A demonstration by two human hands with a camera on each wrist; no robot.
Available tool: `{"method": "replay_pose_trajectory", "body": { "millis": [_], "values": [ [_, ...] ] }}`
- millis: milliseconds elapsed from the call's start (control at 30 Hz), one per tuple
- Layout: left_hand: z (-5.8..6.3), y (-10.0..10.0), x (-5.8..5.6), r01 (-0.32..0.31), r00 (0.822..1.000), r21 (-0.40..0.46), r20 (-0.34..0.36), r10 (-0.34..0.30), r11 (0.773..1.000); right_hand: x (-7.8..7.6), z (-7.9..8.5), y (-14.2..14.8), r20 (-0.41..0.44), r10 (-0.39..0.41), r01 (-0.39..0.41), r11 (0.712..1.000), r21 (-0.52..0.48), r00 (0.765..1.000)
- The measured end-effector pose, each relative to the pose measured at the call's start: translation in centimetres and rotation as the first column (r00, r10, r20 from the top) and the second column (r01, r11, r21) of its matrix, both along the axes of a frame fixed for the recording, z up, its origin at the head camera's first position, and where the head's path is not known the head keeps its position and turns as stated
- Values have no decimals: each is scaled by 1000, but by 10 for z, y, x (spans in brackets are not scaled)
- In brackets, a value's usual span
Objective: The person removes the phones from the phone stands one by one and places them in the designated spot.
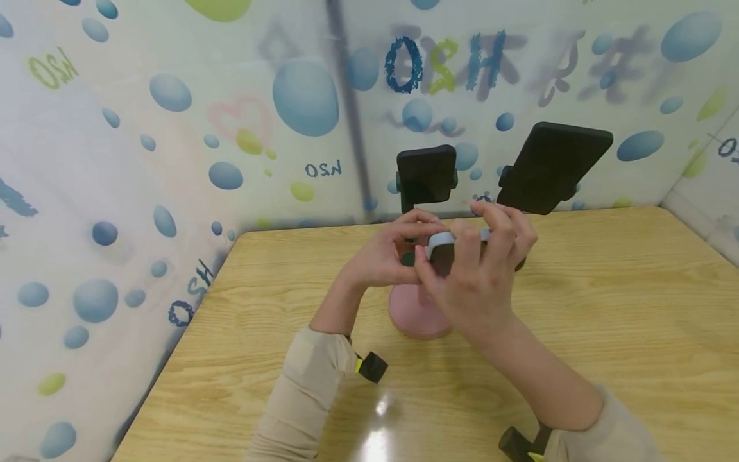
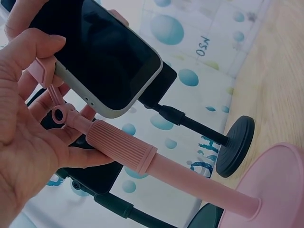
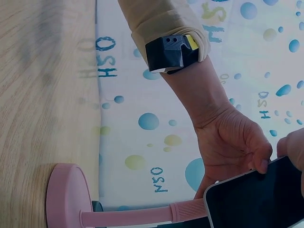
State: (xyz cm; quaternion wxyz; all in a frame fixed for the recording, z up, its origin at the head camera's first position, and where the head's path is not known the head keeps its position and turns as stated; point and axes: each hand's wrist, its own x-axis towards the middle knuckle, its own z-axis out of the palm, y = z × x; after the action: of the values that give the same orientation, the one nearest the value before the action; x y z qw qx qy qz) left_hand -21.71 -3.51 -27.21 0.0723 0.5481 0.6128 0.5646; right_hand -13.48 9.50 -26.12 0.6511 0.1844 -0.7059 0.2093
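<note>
A smartphone (image 2: pixel 109 57) with a pale case and dark screen sits tilted at the top of a pink phone stand (image 2: pixel 204 183). My left hand (image 1: pixel 389 250) holds the stand's head, its thumb bent over the pink clamp (image 2: pixel 45 71) at the phone's edge and its other fingers behind the neck. From the other side, my right hand (image 1: pixel 482 276) grips the phone, fingers over the far edge and thumb on the near one. Only a little of the right hand (image 3: pixel 295 149) shows in the right wrist view. The stand's round base (image 1: pixel 418 314) rests on the table.
Behind my hands, a smaller black device (image 1: pixel 427 173) and a larger black one (image 1: pixel 554 163) are held up on stands. A black round base (image 2: pixel 236 146) and a dark green stand (image 2: pixel 114 205) show nearby. A patterned curtain (image 1: pixel 300 192) borders the wooden table (image 1: pixel 260 308).
</note>
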Motion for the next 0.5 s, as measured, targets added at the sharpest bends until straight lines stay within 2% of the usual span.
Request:
{"method": "replay_pose_trajectory", "body": {
  "millis": [500],
  "values": [
    [1,1,-3,25,1000,-16,10,-25,1000,-1,1,2,-7,5,-5,1000,21,1000]
  ]
}}
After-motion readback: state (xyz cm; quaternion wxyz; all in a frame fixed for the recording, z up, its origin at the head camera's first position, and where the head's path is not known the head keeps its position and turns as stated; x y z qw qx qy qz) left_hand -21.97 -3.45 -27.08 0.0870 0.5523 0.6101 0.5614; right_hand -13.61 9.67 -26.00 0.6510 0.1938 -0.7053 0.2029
